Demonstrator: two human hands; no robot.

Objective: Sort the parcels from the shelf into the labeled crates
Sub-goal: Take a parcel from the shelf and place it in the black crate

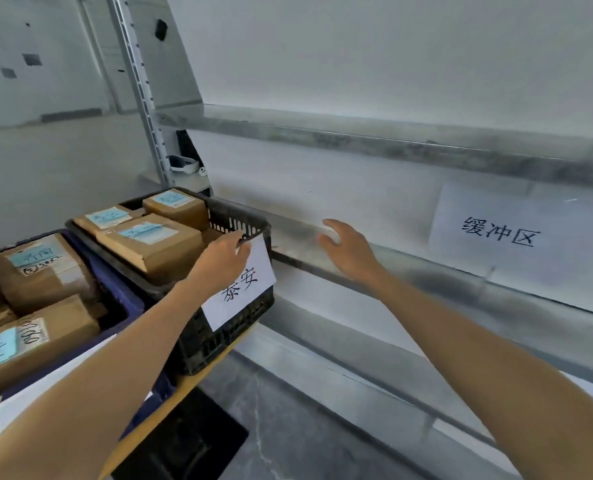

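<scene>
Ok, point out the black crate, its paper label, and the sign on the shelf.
black crate (pixel 253 220), head view, on its far rim.
paper label (pixel 243 292), head view, on the middle of the white sheet.
sign (pixel 496 233), head view, on the printed characters at its middle.

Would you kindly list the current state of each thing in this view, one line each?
Black plastic slotted crate: loaded with brown parcels, white paper label hanging on its front.
Dark blue plastic crate: full of brown parcels.
Grey metal shelf: no parcels on the visible stretch.
Left hand: gripping the black crate's rim.
Right hand: open, empty, by the shelf edge.
</scene>
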